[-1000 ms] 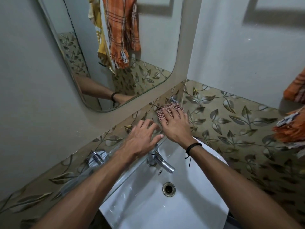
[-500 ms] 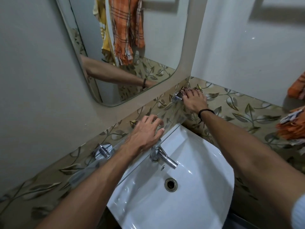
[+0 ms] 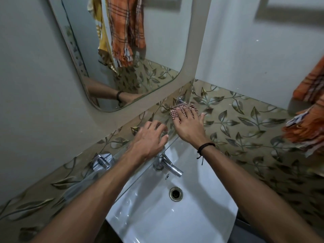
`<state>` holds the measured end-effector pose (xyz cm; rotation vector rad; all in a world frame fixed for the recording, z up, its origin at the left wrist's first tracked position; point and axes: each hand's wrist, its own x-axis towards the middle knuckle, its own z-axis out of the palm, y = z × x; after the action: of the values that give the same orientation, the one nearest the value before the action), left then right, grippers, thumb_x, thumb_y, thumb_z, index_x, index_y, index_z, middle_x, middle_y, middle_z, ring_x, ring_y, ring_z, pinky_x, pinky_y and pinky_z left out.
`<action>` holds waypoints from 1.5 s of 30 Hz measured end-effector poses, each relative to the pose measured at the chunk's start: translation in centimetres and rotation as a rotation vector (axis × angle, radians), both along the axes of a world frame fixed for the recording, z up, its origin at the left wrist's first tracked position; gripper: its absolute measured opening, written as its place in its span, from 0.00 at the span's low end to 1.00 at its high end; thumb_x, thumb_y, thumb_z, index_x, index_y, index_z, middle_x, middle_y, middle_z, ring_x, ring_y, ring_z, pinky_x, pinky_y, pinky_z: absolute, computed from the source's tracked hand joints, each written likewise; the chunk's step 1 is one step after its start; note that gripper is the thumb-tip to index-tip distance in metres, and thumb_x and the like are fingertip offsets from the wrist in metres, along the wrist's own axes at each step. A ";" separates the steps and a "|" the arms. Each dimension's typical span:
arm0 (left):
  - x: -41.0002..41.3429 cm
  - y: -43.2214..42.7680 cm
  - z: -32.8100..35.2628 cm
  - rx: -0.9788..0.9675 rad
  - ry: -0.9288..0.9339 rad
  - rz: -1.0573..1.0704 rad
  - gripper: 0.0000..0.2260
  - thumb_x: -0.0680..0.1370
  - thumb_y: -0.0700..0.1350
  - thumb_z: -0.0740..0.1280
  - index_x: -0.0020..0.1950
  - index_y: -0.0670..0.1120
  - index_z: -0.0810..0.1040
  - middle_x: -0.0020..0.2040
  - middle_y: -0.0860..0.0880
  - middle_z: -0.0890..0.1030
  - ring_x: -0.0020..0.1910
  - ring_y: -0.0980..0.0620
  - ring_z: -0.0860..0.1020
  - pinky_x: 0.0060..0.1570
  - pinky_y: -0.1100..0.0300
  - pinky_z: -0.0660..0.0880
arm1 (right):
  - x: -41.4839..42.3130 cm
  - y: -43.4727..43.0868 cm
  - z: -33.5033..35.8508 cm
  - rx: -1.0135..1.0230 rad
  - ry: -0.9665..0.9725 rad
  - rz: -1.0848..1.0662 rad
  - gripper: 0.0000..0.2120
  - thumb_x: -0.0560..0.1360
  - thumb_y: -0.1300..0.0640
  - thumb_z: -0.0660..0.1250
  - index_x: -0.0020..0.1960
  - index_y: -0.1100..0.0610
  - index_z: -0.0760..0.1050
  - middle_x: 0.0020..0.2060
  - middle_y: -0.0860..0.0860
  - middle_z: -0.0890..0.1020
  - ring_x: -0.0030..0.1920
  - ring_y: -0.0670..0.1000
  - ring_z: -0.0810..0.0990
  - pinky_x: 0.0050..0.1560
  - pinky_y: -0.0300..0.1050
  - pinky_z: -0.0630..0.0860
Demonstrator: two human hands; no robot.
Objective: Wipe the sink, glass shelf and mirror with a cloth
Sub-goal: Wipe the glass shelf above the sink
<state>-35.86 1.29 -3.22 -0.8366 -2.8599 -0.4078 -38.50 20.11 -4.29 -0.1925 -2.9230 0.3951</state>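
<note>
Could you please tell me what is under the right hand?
A checked cloth lies under the right hand, pressed flat on the glass shelf. Only its left and far edges show; the rest, and the shelf beneath it, is covered.

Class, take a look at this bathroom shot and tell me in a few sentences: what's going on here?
A person is wiping the glass shelf above the sink. The right hand presses a checked cloth flat on the shelf's far end, by the corner bracket. The left hand rests open on the shelf over the tap, holding nothing. The mirror hangs just above.
</note>
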 end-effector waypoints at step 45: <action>-0.4 -0.1 -0.4 0.001 -0.021 0.000 0.14 0.84 0.57 0.55 0.66 0.54 0.70 0.69 0.52 0.69 0.66 0.52 0.65 0.65 0.52 0.66 | -5.8 3.7 0.4 -1.553 0.424 -0.724 0.18 0.81 0.59 0.64 0.69 0.63 0.71 0.59 0.57 0.81 0.54 0.55 0.82 0.49 0.42 0.80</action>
<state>-36.21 1.24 -3.62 -0.8370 -2.8791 -0.4201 -44.29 23.84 -3.86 -1.0719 -1.3604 2.0157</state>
